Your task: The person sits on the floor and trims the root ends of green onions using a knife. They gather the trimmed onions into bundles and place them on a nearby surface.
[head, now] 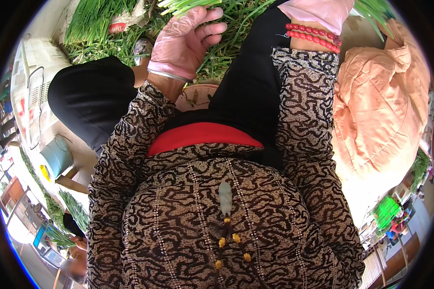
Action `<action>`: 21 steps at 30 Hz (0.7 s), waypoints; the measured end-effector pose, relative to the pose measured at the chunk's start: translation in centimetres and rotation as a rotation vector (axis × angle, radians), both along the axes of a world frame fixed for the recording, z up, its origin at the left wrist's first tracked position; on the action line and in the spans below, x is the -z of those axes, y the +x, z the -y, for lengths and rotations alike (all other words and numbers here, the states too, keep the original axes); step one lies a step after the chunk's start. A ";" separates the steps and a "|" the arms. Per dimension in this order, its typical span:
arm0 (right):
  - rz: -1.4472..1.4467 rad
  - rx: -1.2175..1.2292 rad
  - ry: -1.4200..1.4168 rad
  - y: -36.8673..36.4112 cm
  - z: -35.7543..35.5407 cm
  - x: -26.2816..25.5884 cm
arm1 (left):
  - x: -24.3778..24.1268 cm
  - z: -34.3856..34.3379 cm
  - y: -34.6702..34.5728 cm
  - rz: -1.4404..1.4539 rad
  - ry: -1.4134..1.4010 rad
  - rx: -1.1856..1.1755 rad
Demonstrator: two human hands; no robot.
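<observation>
My left hand (pixel 182 47), in a thin pink glove, is raised with its fingers loosely curled and apart. No object shows in its palm. Pale green stalk ends (pixel 184 4) of a leafy vegetable, perhaps chives, lie just above its thumb; whether they touch is unclear. At the top edge, my right hand (pixel 316 12) also wears a pink glove, with red bead bracelets (pixel 312 36) at the wrist. The picture's edge cuts off its fingers, so its grip is hidden. Long green leaves (pixel 372 12) stick out to its right.
Loose green leaves (pixel 220 50) cover the ground ahead, beside a green bundle (pixel 90 21). A round basin (pixel 195 95) sits between my legs. To the left are a white crate (pixel 36 90) and a blue-grey bucket (pixel 57 155); orange cloth (pixel 376 108) lies right. Another person's hand (pixel 80 242) is lower left.
</observation>
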State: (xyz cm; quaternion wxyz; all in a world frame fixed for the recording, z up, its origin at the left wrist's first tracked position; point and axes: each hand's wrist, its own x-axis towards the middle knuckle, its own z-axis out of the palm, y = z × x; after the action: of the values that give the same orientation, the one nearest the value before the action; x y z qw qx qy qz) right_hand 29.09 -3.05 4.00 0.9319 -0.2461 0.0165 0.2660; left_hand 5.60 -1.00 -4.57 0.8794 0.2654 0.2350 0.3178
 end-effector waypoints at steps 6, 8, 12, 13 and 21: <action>0.012 -0.020 0.020 -0.2 0.4 -0.1 | -0.3 -0.1 -0.1 0.027 -0.006 0.034; 0.019 -0.031 0.031 -0.3 0.4 -0.1 | -0.6 0.2 0.0 0.025 0.018 0.025; 0.031 -0.067 0.042 -0.2 0.6 0.0 | -1.0 0.5 0.3 -0.008 0.018 0.012; 0.027 -0.075 0.043 -0.3 0.6 -0.1 | -1.0 0.5 0.3 -0.012 0.008 0.011; 0.075 -0.122 0.052 -0.8 0.8 0.2 | -1.8 1.4 -0.2 -0.101 0.129 0.068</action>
State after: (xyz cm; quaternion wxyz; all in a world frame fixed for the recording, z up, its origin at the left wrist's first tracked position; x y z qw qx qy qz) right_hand 28.32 -3.88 3.82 0.9201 -0.2319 -0.0402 0.3130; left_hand 5.41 -2.42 -2.73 0.8578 0.3452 0.2488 0.2884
